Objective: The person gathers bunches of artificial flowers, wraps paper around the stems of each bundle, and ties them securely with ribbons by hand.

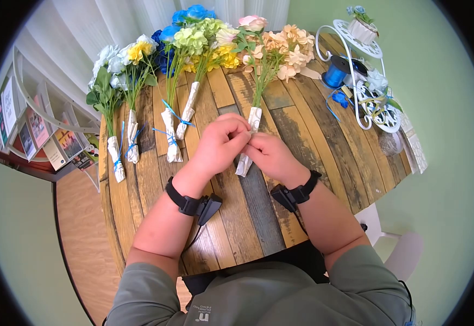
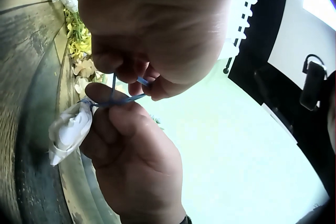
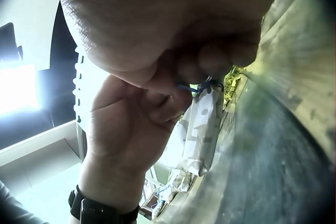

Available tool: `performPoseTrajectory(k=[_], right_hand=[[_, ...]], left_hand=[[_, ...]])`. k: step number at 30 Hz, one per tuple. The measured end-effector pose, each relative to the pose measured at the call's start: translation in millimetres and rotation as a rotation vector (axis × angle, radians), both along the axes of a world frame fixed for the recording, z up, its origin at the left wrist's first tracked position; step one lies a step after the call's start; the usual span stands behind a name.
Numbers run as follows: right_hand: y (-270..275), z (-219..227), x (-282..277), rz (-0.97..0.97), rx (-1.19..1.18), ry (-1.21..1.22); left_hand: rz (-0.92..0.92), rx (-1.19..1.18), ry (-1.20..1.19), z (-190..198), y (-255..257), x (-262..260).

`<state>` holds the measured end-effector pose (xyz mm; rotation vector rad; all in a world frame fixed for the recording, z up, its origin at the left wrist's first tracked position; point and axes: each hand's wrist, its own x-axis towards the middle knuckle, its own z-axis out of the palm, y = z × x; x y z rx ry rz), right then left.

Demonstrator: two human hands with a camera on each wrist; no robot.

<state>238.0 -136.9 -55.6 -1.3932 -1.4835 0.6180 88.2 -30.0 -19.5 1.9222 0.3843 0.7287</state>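
Note:
On the table lies a bouquet whose green stems run into a white patterned paper wrap. Over the middle of that wrap, my left hand and right hand meet at the fingertips. A thin blue ribbon is looped round the wrap, as the left wrist view shows. Above it, my left hand pinches one part of the ribbon between thumb and fingers. The right hand pinches the ribbon close to the paper. In the right wrist view the wrap hangs out past the fingers, partly hidden by them.
Several wrapped bouquets tied with blue ribbon, one with a white wrap, lie to the left. Pale peach flowers spread at the back. At right stand a blue ribbon spool and a white metal stand. A magazine rack is beyond the left edge.

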Motion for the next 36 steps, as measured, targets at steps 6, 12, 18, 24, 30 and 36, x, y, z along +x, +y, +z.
performPoseTrajectory(k=[6,12,18,24,30,36], right_hand=[[-4,8,1,-0.070,-0.101,0.239],[-2,3,10,-0.135,-0.090,0.293],[-4,6,8,-0.131,-0.057,0.263],[-6,13,11,-0.149,-0.120,0.356],[-7,16,6,-0.173,0.049,0.246],[-7,20,4,-0.158,0.102,0.184]], left_hand=[[0.091,-0.234,-0.009,-7,-4,5],[0.062,-0.043,0.159,-10,-4,4],[0.090,0.174,0.093,-2,-6,1],[0.139,0.064,0.055,-2,-7,-1],[0.129,0.064,0.047,-6,-2,-2],[0.044,-0.007,0.012,-6,-3,-4]])
